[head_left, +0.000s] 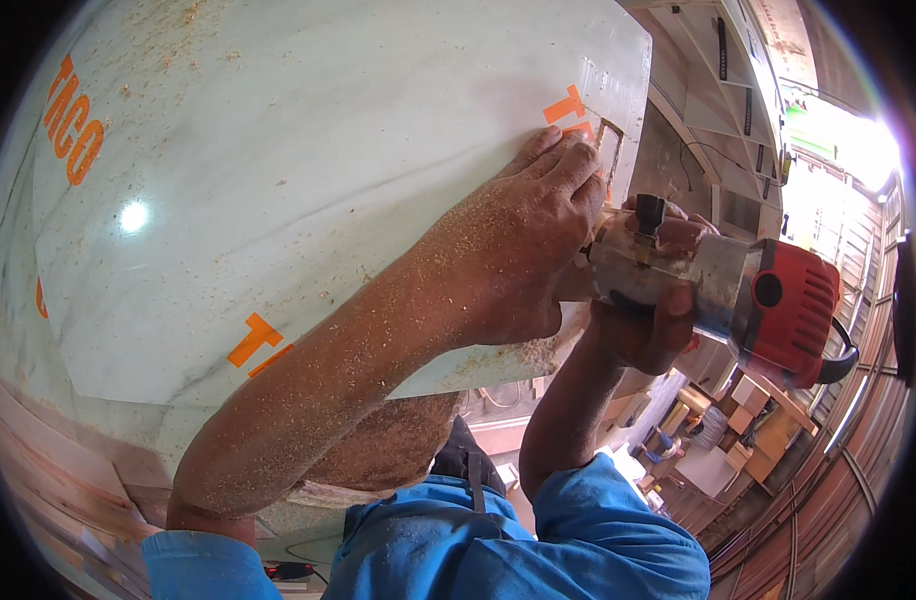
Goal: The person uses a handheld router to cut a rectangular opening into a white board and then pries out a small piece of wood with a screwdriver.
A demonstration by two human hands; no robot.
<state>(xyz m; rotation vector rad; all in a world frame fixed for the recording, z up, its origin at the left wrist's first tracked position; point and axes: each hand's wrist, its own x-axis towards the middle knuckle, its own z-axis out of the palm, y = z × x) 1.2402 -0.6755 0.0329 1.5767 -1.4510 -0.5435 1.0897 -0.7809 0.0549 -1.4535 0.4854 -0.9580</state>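
Note:
My left hand [523, 240], dusted with shavings, has its fingers bent close together at the white marble-patterned panel [228, 150], beside a rectangular cutout [614, 135]. Its fingertips press near an orange marking; what lies under its palm and thumb is hidden. My right hand [668, 320] is wrapped round the body of a red and silver power router [788, 310]. The router lies sideways at the panel's right edge, its working end close against my left hand and partly hidden behind it.
Sawdust [178, 30] is scattered on the panel. White shelving [728, 110] stands at upper right. Lower right, lower down, are stacked boards [768, 440] and assorted items on the floor. Long boards [58, 450] lie at lower left, and a corrugated metal wall [868, 430] curves along the right.

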